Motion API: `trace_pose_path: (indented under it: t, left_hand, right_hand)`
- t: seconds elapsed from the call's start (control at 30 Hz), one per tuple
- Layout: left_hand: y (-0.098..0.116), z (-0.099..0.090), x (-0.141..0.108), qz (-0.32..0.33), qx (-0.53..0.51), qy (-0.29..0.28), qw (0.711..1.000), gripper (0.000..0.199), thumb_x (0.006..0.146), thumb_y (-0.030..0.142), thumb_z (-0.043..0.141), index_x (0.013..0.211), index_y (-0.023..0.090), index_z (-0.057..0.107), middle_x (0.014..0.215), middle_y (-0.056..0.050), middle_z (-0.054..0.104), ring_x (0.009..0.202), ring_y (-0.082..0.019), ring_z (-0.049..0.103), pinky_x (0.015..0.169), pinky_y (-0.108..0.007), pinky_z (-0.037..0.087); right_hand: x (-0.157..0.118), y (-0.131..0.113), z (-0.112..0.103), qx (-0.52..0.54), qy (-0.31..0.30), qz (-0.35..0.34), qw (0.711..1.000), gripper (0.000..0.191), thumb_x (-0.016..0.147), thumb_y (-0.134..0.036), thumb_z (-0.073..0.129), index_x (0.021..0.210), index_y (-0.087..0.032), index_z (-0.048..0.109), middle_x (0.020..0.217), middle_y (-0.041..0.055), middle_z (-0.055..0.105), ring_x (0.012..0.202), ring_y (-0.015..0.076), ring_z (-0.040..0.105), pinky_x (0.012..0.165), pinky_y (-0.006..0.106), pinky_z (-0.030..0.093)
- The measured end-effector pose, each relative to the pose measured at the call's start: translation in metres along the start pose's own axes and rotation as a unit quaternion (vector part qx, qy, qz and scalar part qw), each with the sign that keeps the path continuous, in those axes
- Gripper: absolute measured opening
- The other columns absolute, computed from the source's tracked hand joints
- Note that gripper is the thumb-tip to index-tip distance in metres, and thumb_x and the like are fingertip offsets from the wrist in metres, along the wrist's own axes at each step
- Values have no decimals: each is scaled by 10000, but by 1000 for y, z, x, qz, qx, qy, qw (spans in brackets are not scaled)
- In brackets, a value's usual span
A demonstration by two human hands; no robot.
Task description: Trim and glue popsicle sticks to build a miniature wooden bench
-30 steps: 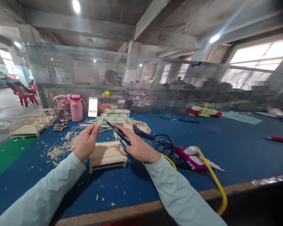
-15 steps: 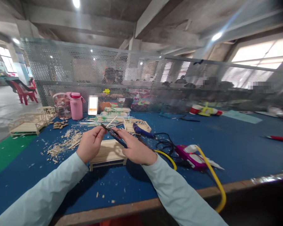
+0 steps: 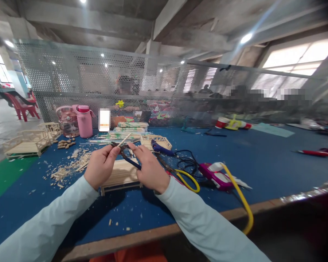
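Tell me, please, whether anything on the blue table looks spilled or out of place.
Two things, mildly: wood scraps lie strewn left of the left hand, loose rather than gathered; and what look like peanuts sit in a small heap near the pink bottle, seemingly odd on a work table.

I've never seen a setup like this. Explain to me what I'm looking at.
There is no machine here: these are a person's own bare hands, seen from a camera worn on the head, looking forward and down.

The left hand holds a thin wooden stick. The right hand grips a pliers-like tool whose tip is near the stick; whether its jaws touch it is hard to tell.

Below them, on the blue tabletop, stands a small slatted wooden piece. Around it lie wood scraps, peanuts and a blue glue gun. Farther back stands a pink bottle.
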State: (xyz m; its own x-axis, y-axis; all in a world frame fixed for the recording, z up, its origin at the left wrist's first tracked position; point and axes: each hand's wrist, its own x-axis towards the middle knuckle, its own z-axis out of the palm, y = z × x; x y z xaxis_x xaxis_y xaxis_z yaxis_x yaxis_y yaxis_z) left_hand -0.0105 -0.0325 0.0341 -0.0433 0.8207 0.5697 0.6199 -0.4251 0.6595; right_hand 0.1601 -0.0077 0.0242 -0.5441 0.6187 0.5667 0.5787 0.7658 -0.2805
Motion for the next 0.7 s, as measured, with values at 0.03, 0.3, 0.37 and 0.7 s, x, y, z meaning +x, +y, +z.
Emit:
trace_pose_path:
  t: [0.03, 0.3, 0.37, 0.7]
  left_hand:
    - [1, 0, 0, 2, 5, 4, 1000, 358, 828, 377, 380, 642, 151, 586, 452, 49, 364, 460, -104, 348, 470, -231, 268]
    - [11, -6, -3, -8, 17, 10, 1000, 351, 822, 395, 385, 549, 184, 448, 447, 49, 357, 453, -99, 321, 451, -231, 246]
    - [12, -6, -3, -14, 21, 13, 1000, 355, 820, 397, 389, 542, 183, 447, 446, 50, 354, 452, -98, 315, 450, -232, 241]
    - [7, -6, 5, -28, 18, 10, 999, 371, 830, 400, 384, 558, 172, 492, 468, 40, 388, 473, -100, 351, 463, -225, 270]
  right_hand:
    - [-1, -2, 0, -12, 8, 2, 1000, 743, 583, -34, 435, 1316, -130, 360, 1019, 113, 495, 987, 239, 451, 888, 407, 401]
    - [-5, -10, 4, -63, 52, 5, 997, 717, 621, -10, 416, 1325, -128, 351, 956, 99, 501, 929, 222, 445, 839, 361, 414]
    - [-5, -11, 5, -76, 54, 5, 996, 703, 635, -6, 412, 1325, -123, 354, 949, 98, 505, 911, 215, 444, 831, 343, 414]
    - [5, -7, -1, -103, 76, -2, 992, 711, 625, -39, 457, 1324, -150, 394, 986, 117, 539, 913, 243, 475, 799, 378, 405]
